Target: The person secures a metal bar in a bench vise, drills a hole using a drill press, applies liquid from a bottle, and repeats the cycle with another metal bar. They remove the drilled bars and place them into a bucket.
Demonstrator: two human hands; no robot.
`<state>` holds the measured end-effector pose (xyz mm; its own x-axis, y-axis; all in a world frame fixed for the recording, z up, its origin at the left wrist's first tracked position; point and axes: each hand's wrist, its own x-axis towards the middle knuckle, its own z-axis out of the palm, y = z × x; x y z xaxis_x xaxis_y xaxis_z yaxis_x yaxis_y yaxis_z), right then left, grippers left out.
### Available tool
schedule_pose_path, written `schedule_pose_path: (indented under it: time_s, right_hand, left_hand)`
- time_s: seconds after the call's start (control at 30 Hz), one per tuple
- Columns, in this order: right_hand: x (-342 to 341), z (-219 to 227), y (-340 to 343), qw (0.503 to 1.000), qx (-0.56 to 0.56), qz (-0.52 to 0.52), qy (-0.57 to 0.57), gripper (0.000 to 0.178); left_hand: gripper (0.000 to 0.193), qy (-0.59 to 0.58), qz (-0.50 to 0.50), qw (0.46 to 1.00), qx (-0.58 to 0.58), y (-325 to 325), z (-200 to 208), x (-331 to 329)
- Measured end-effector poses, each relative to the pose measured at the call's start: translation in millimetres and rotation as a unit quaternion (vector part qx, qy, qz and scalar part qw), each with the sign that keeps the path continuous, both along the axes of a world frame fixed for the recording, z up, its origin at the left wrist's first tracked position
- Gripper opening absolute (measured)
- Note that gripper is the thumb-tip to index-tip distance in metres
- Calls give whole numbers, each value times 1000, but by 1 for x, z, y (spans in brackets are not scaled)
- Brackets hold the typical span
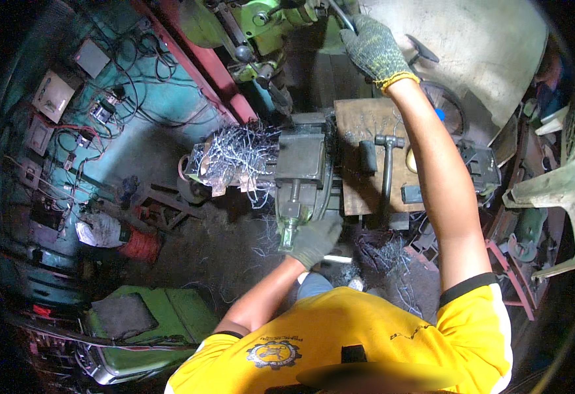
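My right hand (374, 54), in a grey-green knit glove with a yellow cuff, reaches far forward. It is closed around a metal lever (342, 14) of the green machine (258, 23). My left hand (317, 240), in a similar glove, is low beside the green screw end (289, 234) of a machine vise (299, 157). Its fingers are blurred, and their grip cannot be made out. A pale bar (337, 259) shows near that wrist. Curly metal shavings (238, 154) are heaped left of the vise.
A wooden board (356, 118) right of the vise carries a hammer (389, 164) and a dark metal block (368, 156). Wired electrical boxes (54, 95) stand at left. A green cabinet (176, 308) is at lower left, a broken plastic chair (550, 197) at right. Shavings (392, 262) litter the floor.
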<state>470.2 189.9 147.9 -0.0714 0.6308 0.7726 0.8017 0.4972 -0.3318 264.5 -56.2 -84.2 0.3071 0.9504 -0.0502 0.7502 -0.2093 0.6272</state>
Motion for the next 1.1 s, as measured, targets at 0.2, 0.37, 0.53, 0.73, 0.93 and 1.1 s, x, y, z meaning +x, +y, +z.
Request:
schedule_pose_path:
  time_s: [0.2,0.37,0.53,0.73,0.93,1.1]
  right_hand:
    - [-4,-2,1,1000,-21,-14,14,32]
    - [-6,1,0,998,-29,-17,47,28]
    - [-7,9,-2,996,-55,-11,65,30]
    - [-7,9,-7,997,-45,-4,61,29]
    - [-10,12,-2,997,-24,-33,62,28]
    - [-8,7,-4,997,-25,-28,61,26]
  left_hand:
    - [49,-55,-46,725,685,143,211,-10]
    - [28,-11,-1,599,801,227,288,20]
    - [33,194,-47,739,643,238,275,22]
    - [19,419,-124,686,582,234,280,6]
    - [19,259,-140,712,637,222,287,4]
    - [27,217,-111,700,672,213,302,4]
